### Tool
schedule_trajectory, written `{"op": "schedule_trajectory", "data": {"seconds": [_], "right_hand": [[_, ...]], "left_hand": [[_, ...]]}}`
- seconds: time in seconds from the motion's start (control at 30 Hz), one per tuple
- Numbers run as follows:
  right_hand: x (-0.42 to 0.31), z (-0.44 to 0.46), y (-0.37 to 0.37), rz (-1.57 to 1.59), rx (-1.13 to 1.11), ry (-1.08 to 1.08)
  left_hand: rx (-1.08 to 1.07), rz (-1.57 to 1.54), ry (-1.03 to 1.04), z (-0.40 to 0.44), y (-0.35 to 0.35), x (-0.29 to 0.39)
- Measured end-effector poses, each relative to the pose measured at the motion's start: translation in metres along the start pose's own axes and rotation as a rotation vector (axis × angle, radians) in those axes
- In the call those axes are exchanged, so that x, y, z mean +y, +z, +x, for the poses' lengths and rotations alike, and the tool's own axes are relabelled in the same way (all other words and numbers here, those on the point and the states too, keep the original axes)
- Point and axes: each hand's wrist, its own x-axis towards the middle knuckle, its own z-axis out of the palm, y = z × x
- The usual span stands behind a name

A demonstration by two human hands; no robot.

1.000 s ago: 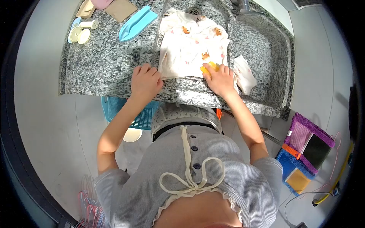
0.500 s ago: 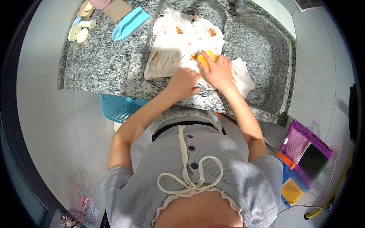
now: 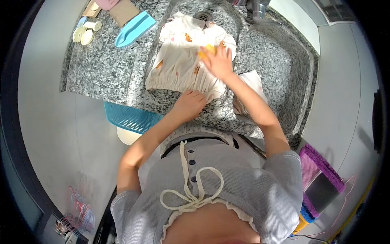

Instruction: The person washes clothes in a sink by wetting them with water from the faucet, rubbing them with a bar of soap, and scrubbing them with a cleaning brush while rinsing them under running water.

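A cream garment (image 3: 174,61) with small orange-brown prints lies spread in the shallow granite basin. Its gathered lower edge faces me. My left hand (image 3: 189,105) is closed on that edge, with the fingers curled over the cloth. Farther up the garment, my right hand (image 3: 219,63) holds a small yellow block (image 3: 209,49) against the fabric. The hand covers part of the block, so its exact kind is unclear. A second piece of pale cloth (image 3: 252,83) rests by the basin's right side, partly under my right forearm.
A deeper granite sink (image 3: 280,69) with a metal tap (image 3: 259,9) lies to the right. On the left counter are a light-blue scoop-shaped tray (image 3: 135,29), a brown block (image 3: 124,12) and several cream round pieces (image 3: 87,37). A blue basket (image 3: 130,117) stands below the counter edge.
My right hand has moved up and left over the garment with the yellow block. My left hand has shifted down to the hem, which now lies flatter and closer to me.
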Motion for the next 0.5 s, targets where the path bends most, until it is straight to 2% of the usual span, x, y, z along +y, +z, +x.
{"op": "schedule_trajectory", "data": {"seconds": [0.03,0.13,0.23,0.33,0.43,0.5], "right_hand": [[0.007,0.012,0.002,-0.047,0.054,0.038],[0.012,0.022,0.004,0.054,-0.009,0.030],[-0.027,-0.008,-0.025,0.066,-0.152,-0.084],[-0.043,-0.032,-0.016,0.179,-0.063,-0.177],[-0.032,-0.018,-0.013,0.196,-0.002,-0.217],[-0.018,-0.006,0.001,0.083,0.020,-0.228]], "left_hand": [[-0.011,-0.006,-0.017,0.001,0.000,0.000],[-0.029,-0.037,-0.066,-0.003,-0.001,0.003],[-0.004,-0.064,-0.090,-0.006,-0.001,0.005],[0.002,-0.089,-0.125,-0.012,0.003,0.012],[0.032,-0.119,-0.168,-0.011,0.005,0.011],[0.030,-0.126,-0.174,-0.012,-0.001,0.015]]}}
